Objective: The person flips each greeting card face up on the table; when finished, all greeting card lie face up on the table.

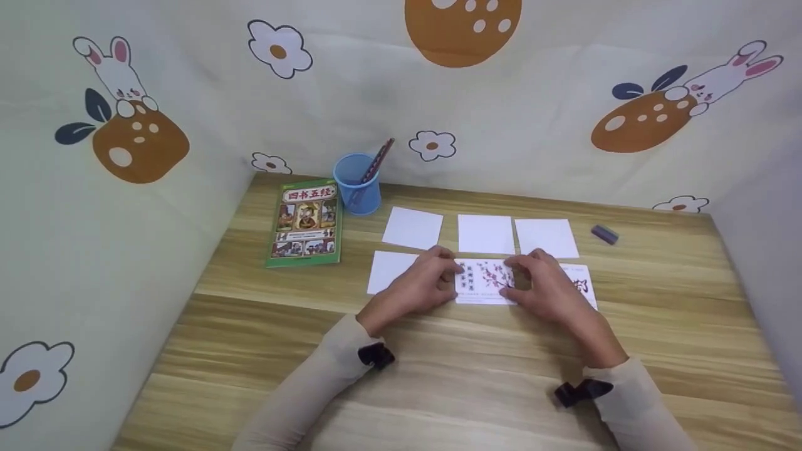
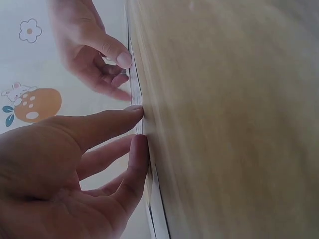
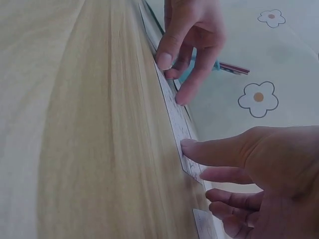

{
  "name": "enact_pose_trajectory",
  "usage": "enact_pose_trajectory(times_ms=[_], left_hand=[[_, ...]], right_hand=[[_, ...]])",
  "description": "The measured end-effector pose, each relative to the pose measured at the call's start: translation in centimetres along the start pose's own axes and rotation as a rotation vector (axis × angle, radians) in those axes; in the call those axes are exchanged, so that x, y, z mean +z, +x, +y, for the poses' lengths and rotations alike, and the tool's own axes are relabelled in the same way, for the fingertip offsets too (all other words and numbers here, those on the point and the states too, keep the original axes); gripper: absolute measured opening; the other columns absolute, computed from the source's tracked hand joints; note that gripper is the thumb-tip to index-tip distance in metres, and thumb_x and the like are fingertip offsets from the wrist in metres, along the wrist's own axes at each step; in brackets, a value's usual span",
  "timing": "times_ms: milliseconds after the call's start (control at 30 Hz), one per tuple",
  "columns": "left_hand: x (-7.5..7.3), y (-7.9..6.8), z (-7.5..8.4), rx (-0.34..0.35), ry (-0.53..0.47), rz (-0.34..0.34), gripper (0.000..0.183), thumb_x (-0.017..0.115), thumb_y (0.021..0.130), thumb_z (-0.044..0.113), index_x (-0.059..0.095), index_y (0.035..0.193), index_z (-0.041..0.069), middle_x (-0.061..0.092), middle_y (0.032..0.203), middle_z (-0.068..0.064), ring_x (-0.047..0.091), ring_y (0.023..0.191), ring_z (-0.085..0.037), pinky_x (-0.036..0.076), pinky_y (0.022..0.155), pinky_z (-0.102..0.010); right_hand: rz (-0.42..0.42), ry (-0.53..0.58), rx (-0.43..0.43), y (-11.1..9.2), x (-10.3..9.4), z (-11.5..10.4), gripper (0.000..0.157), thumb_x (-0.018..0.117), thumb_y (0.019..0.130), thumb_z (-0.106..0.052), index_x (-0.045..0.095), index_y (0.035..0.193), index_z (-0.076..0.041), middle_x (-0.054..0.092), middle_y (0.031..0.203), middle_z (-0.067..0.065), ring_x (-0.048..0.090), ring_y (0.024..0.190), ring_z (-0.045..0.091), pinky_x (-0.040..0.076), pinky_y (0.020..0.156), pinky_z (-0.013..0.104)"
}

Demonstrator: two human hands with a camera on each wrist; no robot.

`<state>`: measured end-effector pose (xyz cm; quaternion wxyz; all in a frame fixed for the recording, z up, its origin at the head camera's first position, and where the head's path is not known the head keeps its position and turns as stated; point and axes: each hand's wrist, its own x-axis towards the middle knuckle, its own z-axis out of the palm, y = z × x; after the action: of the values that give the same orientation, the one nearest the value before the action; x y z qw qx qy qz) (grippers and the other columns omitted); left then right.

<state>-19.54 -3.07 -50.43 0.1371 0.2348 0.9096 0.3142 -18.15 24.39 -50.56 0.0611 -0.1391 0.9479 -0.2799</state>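
Note:
A white card printed with pink blossoms and dark Chinese characters [image 1: 486, 283] lies on the table between the two hands. At its left edge the left hand [image 1: 428, 283] holds it with bent fingers and thumb, the fingers near the upper corner. From the other end the right hand [image 1: 549, 289] grips it, the thumb [image 3: 199, 149] on its face and the index finger by the top edge. Partly behind the right hand is another printed card [image 1: 584, 285]. Part of a blank white card [image 1: 387, 270] is hidden by the left hand.
Three blank white cards [image 1: 412, 228] form a row behind the hands. A green book [image 1: 306, 225] and a blue cup [image 1: 363, 199] with pencils stand at the back left. A small dark block [image 1: 604, 234] lies at the right. Patterned cloth walls [image 1: 351, 100] border the wooden table [image 1: 451, 388].

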Motion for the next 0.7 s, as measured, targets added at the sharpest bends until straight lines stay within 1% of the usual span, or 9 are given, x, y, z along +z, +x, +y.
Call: enact_pose_trajectory(times_ms=[67, 200, 400, 567, 633, 700], left_hand=[[-0.05, -0.04, -0.03, 0.008, 0.006, -0.011, 0.043, 0.080, 0.096, 0.011, 0.074, 0.138, 0.007, 0.055, 0.154, -0.014, 0.055, 0.139, -0.026, 0.054, 0.113, -0.037], [-0.04, -0.29, -0.21, 0.031, 0.016, -0.026, 0.048, 0.078, 0.097, 0.013, 0.070, 0.144, 0.009, 0.053, 0.157, -0.013, 0.056, 0.137, -0.024, 0.055, 0.112, -0.035], [-0.10, -0.50, -0.25, 0.060, 0.014, -0.037, 0.051, 0.078, 0.098, 0.013, 0.067, 0.147, 0.008, 0.050, 0.161, -0.012, 0.058, 0.135, -0.025, 0.056, 0.110, -0.036], [-0.27, -0.50, -0.32, 0.081, 0.012, -0.025, 0.052, 0.077, 0.099, 0.013, 0.065, 0.149, 0.010, 0.053, 0.157, -0.011, 0.058, 0.132, -0.023, 0.057, 0.108, -0.034], [-0.50, -0.53, -0.35, 0.092, 0.011, -0.022, 0.051, 0.074, 0.101, 0.012, 0.063, 0.150, 0.011, 0.059, 0.151, -0.010, 0.061, 0.127, -0.021, 0.058, 0.105, -0.032], [-0.85, -0.64, -0.44, 0.089, -0.004, -0.024, 0.049, 0.070, 0.103, 0.013, 0.062, 0.151, 0.013, 0.064, 0.146, -0.007, 0.064, 0.123, -0.018, 0.059, 0.103, -0.032]], right_hand=[[0.001, -0.006, 0.002, -0.01, -0.04, 0.03, 0.054, 0.088, 0.092, -0.026, 0.070, 0.138, -0.004, 0.061, 0.113, 0.013, 0.053, 0.100, 0.025, 0.046, 0.085, 0.039], [0.007, -0.019, 0.002, 0.01, 0.00, 0.14, 0.053, 0.088, 0.092, -0.027, 0.071, 0.137, -0.004, 0.062, 0.112, 0.012, 0.054, 0.100, 0.025, 0.046, 0.085, 0.038], [0.019, -0.030, -0.016, -0.07, -0.06, 0.30, 0.052, 0.088, 0.092, -0.028, 0.072, 0.136, -0.004, 0.062, 0.111, 0.013, 0.055, 0.099, 0.025, 0.046, 0.084, 0.039], [0.027, -0.019, -0.020, 0.04, -0.03, 0.23, 0.057, 0.087, 0.093, -0.028, 0.068, 0.141, -0.005, 0.063, 0.112, 0.012, 0.057, 0.100, 0.025, 0.048, 0.085, 0.039], [0.042, 0.003, -0.031, 0.13, 0.12, 0.08, 0.057, 0.086, 0.095, -0.028, 0.065, 0.144, -0.006, 0.064, 0.111, 0.012, 0.058, 0.100, 0.025, 0.049, 0.086, 0.040], [0.065, 0.026, -0.051, 0.18, 0.39, -0.23, 0.056, 0.083, 0.097, -0.029, 0.064, 0.145, -0.007, 0.065, 0.108, 0.011, 0.059, 0.098, 0.025, 0.049, 0.085, 0.040]])
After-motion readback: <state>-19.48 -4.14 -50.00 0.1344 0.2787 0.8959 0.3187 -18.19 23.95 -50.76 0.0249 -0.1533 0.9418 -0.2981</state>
